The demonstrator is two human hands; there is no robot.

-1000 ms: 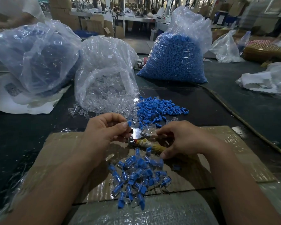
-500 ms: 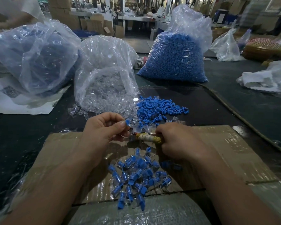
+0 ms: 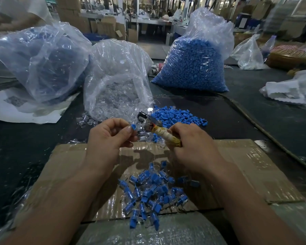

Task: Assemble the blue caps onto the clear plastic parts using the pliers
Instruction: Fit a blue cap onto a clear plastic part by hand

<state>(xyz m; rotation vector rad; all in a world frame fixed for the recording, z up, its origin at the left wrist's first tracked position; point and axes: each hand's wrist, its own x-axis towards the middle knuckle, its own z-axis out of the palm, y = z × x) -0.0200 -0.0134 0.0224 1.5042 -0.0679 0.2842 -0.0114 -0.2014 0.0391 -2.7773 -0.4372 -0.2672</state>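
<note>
1. Nearest the body, the pile of finished pieces (image 3: pixel 152 195), blue on clear, lies on the cardboard sheet (image 3: pixel 245 167). That looks like a drop zone directly under the hands, so a done piece only has to fall.

2. Just above it, the left hand (image 3: pixel 109 137) is raised off the cardboard, palm turned inward, its grip pinched together on a blue cap (image 3: pixel 134 126) at the thumb and forefinger tips. Whether a clear part sits under that cap, I cannot tell; the fingers hide it. The cap is offered toward the tool, ready for pressing, I judge.

3. Opposite, the right hand (image 3: pixel 191 147) has its grip wrapped tight around the taped handles of the pliers (image 3: pixel 159 131), wrist cocked so the metal head (image 3: pixel 145 119) points up and left, just beside the cap but apart from it. The head is too blurred to say how wide it stands.

4. Beyond the hands, loose clear plastic parts (image 3: pixel 145 135) lie on the dark counter (image 3: pixel 25 142), within reach.

5. Further on, the loose blue caps (image 3: pixel 177 115) are heaped to the right, and the clear parts bag (image 3: pixel 117 82) spills to the left: feed stock for both hands.

6. Farthest, the full bag of blue caps (image 3: pixel 193 68) stands as reserve, with another hazy bag (image 3: pixel 39 62) at far left.
</note>
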